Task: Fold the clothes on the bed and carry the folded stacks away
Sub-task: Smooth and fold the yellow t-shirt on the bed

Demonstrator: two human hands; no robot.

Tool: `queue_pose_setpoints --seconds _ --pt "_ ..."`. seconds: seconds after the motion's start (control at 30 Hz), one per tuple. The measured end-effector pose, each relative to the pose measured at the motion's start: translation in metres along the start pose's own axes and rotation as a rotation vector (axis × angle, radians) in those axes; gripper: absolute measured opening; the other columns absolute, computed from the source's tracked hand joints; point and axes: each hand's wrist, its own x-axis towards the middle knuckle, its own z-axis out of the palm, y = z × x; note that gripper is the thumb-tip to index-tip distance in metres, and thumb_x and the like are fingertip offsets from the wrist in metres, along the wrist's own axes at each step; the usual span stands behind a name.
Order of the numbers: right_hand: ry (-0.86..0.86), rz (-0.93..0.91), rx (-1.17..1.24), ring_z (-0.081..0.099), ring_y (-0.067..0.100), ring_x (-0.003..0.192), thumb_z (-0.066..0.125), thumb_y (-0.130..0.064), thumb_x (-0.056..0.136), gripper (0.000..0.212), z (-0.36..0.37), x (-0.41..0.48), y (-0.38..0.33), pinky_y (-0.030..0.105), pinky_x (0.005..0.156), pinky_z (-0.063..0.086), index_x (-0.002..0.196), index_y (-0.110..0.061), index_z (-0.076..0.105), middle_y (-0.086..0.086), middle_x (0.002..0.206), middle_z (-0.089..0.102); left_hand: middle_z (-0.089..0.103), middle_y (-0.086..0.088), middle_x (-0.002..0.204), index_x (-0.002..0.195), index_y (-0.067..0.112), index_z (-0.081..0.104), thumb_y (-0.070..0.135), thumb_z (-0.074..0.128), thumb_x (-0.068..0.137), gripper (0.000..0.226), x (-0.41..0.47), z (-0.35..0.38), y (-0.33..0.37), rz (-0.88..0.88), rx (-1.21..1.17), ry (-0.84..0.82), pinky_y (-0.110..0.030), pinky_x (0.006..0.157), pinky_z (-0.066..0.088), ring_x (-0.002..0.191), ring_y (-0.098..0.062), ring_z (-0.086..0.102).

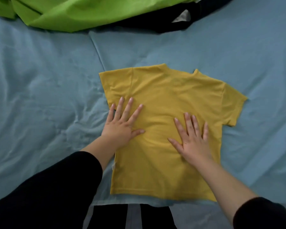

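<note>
A yellow t-shirt (163, 90) lies flat on the blue bed sheet (40, 90), collar away from me. Its left sleeve is folded in over the body, while the right sleeve sticks out to the right. My left hand (122, 124) presses flat on the shirt's left side with fingers spread. My right hand (191, 138) lies flat on the shirt's middle right, fingers straight. Neither hand grips the cloth.
A bright green garment (76, 12) lies bunched at the far edge of the bed, with a black garment (177, 19) beside it on the right. The bed's near edge runs just below the shirt's hem, and my dark trouser legs show beneath it.
</note>
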Motion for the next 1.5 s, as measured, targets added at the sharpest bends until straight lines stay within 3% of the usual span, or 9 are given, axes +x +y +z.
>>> queue_pose_setpoints --seconds 0.23,0.4,0.53,0.63,0.73,0.97,1.1,1.27,1.5 --pt "-0.13 0.141 -0.005 -0.035 0.012 0.138 -0.006 -0.069 0.087 0.07 -0.004 -0.046 0.03 0.05 0.112 -0.023 0.141 -0.036 -0.034 -0.008 0.149 -0.042 -0.057 0.002 0.136 0.134 0.036 -0.045 0.075 0.01 0.085 0.083 -0.019 -0.023 0.02 -0.085 0.102 -0.027 -0.056 0.107 -0.028 0.128 -0.026 -0.051" --pt "-0.148 -0.245 -0.061 0.022 0.02 0.145 0.024 -0.058 0.091 0.065 -0.004 -0.101 0.01 0.053 0.115 0.012 0.15 -0.03 0.024 0.001 0.158 0.019 -0.04 -0.002 0.152 0.141 0.035 -0.037 0.072 0.029 0.087 0.093 -0.093 0.01 0.066 0.257 0.165 -0.049 -0.059 0.11 -0.023 0.137 -0.028 -0.04" --pt "-0.267 -0.283 -0.113 0.007 0.021 0.148 0.02 -0.052 0.095 0.061 0.007 -0.13 0.026 0.059 0.115 0.011 0.152 -0.032 0.01 -0.001 0.161 0.008 -0.037 -0.002 0.153 0.139 0.037 -0.039 0.072 0.038 0.085 0.101 -0.131 0.04 0.076 0.24 0.188 -0.248 -0.059 0.11 -0.02 0.135 -0.031 -0.04" --pt "-0.167 -0.252 -0.02 0.052 0.025 0.126 0.044 -0.055 0.088 0.057 0.003 -0.138 0.022 0.047 0.106 0.036 0.134 -0.022 0.054 0.004 0.14 0.052 0.022 -0.011 0.159 0.153 0.029 0.022 0.065 0.068 0.07 0.102 -0.136 0.023 0.089 0.277 0.146 -0.142 -0.058 0.113 0.022 0.145 -0.035 0.024" --pt "-0.042 -0.337 0.031 0.061 0.022 0.084 0.071 -0.055 0.071 0.046 0.014 -0.15 0.023 0.033 0.079 0.041 0.098 -0.018 0.064 0.0 0.098 0.062 0.067 -0.005 0.102 0.106 0.02 0.069 0.05 0.088 0.045 0.071 -0.142 0.026 0.098 0.412 0.124 -0.025 -0.038 0.075 0.055 0.087 -0.026 0.066" --pt "-0.047 -0.232 0.076 0.057 0.021 0.069 0.079 -0.016 0.052 0.034 0.021 -0.148 0.019 0.03 0.06 0.049 0.081 -0.016 0.062 0.0 0.079 0.057 0.064 0.0 0.085 0.09 0.019 0.068 0.019 0.084 0.055 0.039 -0.145 0.033 0.103 0.331 0.068 -0.036 -0.034 0.064 0.055 0.074 -0.023 0.063" --pt "-0.13 -0.094 0.158 0.061 0.026 0.069 0.08 -0.012 0.055 0.027 0.009 -0.151 0.033 0.035 0.059 0.052 0.073 -0.012 0.06 0.004 0.074 0.057 0.056 0.003 0.113 0.114 0.021 0.056 0.024 0.052 0.093 0.022 -0.14 0.021 0.091 0.117 -0.005 -0.19 -0.033 0.083 0.046 0.104 -0.02 0.055" --pt "-0.389 -0.016 0.142 0.056 0.026 0.106 0.049 -0.015 0.084 0.021 -0.006 -0.148 0.061 0.034 0.087 0.036 0.101 -0.017 0.06 0.003 0.106 0.06 0.064 0.0 0.109 0.107 0.023 0.059 0.026 0.038 0.099 0.023 -0.138 0.004 0.08 0.003 -0.037 -0.353 -0.034 0.078 0.045 0.101 -0.022 0.059" --pt "-0.192 0.198 0.531 0.059 0.031 0.102 0.052 -0.014 0.086 0.02 -0.06 -0.067 0.085 0.034 0.081 0.046 0.103 -0.011 0.062 0.01 0.111 0.062 0.065 0.0 0.096 0.111 0.03 0.056 0.029 0.041 0.1 0.018 -0.084 -0.052 0.067 -0.149 -0.399 -0.216 -0.031 0.064 0.047 0.081 -0.022 0.062"
